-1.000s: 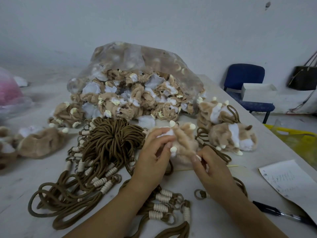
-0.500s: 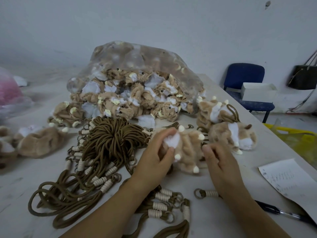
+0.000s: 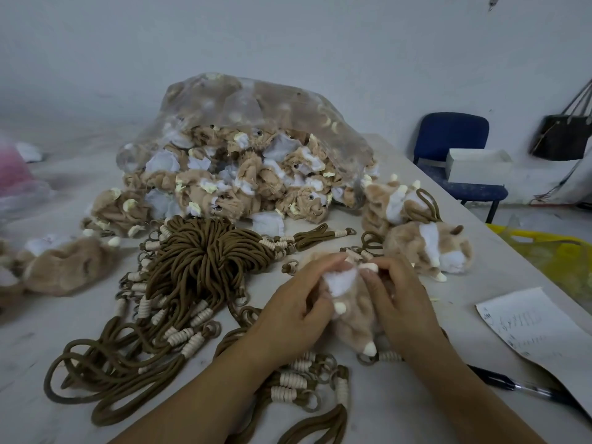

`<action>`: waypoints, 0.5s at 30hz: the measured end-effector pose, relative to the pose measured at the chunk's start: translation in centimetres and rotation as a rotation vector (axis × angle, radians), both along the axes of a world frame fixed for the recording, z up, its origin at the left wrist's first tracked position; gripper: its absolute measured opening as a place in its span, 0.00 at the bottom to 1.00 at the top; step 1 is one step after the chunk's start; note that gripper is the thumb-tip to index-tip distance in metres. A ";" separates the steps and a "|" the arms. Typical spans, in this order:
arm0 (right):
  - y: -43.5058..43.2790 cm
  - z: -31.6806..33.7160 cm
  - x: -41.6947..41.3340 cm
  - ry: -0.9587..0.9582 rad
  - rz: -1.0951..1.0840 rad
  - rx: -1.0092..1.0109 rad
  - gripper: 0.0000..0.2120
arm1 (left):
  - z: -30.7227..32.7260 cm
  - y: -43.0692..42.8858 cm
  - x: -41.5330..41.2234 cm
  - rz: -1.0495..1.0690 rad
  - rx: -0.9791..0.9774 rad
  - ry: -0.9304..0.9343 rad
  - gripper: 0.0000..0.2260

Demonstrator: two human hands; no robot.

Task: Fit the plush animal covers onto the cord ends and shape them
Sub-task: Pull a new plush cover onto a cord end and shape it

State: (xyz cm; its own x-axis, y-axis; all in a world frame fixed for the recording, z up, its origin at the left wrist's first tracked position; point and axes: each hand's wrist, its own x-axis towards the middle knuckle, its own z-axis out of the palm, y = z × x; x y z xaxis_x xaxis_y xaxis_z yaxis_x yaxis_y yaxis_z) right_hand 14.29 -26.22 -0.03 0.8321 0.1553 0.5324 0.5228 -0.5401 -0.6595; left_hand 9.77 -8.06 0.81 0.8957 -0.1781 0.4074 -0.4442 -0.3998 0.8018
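A tan plush animal cover [image 3: 354, 318] with a white patch and cream feet lies on the table between both hands. My left hand [image 3: 296, 307] grips its left side, thumb and fingers curled round the white patch. My right hand [image 3: 400, 306] pinches its upper right part at a cream foot. A cord end with a cream wrap and ring [image 3: 381, 357] sticks out beneath the cover. A big bundle of brown cords [image 3: 205, 261] lies to the left. More cord ends [image 3: 298, 379] lie under my left wrist.
An open clear bag of inside-out plush covers [image 3: 250, 168] fills the back. Two finished plush animals [image 3: 426, 248] sit at the right. Loose covers [image 3: 61, 267] lie at the left. A paper sheet [image 3: 531, 328] and pen [image 3: 519, 387] lie at the right. A blue chair [image 3: 455, 145] stands beyond the table.
Both hands have drawn the plush cover nearer and turned it. My right hand has risen from its lower side to its top, and the two hands now meet at the white patch.
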 end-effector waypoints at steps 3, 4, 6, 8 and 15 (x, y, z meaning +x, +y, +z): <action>0.0 0.3 -0.1 0.065 -0.036 0.155 0.05 | 0.1 0.3 0.3 0.059 -0.110 0.032 0.23; 0.1 0.5 -0.2 0.084 -0.038 0.191 0.05 | 0.1 0.4 0.3 0.072 -0.134 0.037 0.22; 0.1 0.5 -0.2 0.130 -0.026 0.230 0.06 | 0.1 0.5 0.3 0.086 -0.151 0.043 0.20; -0.1 0.4 -0.1 0.179 -0.019 0.249 0.09 | 0.0 0.5 0.4 0.092 -0.161 0.062 0.20; 0.3 0.7 -1.3 -0.099 0.054 0.051 0.10 | -0.1 0.4 0.5 0.121 -0.131 0.063 0.20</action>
State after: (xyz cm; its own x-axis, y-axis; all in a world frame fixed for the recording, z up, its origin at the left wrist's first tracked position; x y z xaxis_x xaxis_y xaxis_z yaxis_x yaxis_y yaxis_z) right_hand 13.01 -25.96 0.72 0.7660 0.1692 0.6202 0.6145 -0.4763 -0.6289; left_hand 10.29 -7.63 0.67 0.9317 -0.0164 0.3628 -0.3467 -0.3372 0.8752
